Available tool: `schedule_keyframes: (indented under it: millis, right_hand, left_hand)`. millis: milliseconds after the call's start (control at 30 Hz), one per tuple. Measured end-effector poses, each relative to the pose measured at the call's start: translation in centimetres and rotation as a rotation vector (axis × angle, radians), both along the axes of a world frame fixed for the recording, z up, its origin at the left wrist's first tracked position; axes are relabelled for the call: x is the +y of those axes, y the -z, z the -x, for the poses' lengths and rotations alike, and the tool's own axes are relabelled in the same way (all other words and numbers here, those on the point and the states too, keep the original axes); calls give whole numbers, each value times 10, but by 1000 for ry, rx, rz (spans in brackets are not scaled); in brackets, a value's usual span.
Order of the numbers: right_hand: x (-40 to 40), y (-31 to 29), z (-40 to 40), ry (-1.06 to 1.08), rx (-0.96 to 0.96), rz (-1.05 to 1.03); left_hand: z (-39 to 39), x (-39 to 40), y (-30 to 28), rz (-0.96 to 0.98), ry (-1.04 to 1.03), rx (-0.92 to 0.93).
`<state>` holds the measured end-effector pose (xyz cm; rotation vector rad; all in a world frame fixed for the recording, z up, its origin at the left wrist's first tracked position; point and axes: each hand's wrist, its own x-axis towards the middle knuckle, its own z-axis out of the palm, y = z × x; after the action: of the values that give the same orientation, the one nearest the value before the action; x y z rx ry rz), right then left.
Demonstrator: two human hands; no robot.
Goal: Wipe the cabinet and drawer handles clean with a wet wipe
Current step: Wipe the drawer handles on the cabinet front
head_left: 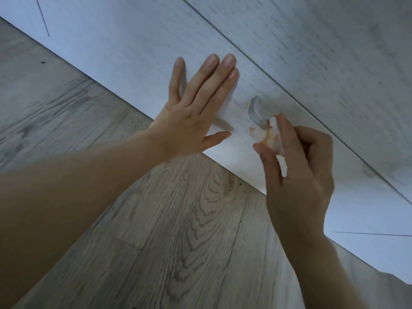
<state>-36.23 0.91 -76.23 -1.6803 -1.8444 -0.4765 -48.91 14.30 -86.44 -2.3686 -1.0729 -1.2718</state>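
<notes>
Down low at the white drawer front (138,70), which runs at a slant across the view above the grey wood-grain floor (178,219). The left hand (191,117) lies flat against the panel, fingers straight and close together, thumb spread out toward the lower edge of the drawer. Nothing is in that hand; it simply presses on the surface.

Just to its right sits the handle (256,111), a small curved grey knob standing out from the drawer front, not far above the panel's bottom edge. The right hand (298,175) is up against it, thumb and forefinger pinching a crumpled wet wipe (270,137), the other fingers curled in behind. The wipe is white with an orange tint, bunched into a wad, and its top touches the lower end of the handle. Part of the wad disappears behind the fingers.

The two hands are apart, the handle between them. A thin dark seam (278,85) runs along the panel just above the handle, dividing this drawer from the one over it. A strip of white cloth (361,284) shows at the lower right, below the right wrist.
</notes>
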Motion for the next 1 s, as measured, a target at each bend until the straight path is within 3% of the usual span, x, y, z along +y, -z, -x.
schedule_keyframes:
  millis: [100, 200, 467, 900, 1000]
  right_hand:
    - [14, -5, 10, -33, 120, -5]
    - [19, -3, 14, -54, -104, -65]
    - [10, -7, -5, -30, -277, -36]
    - [35, -14, 41, 97, 32, -42]
    - [41, -20, 44, 170, 20, 0]
  left_hand:
    - [-5, 1, 1, -3, -21, -29]
    - [-7, 2, 1, -13, -15, -57]
    - [1, 0, -1, -6, 10, -8]
    - [-6, 3, 4, -41, -18, -71]
    - [-5, 3, 5, -49, -17, -71]
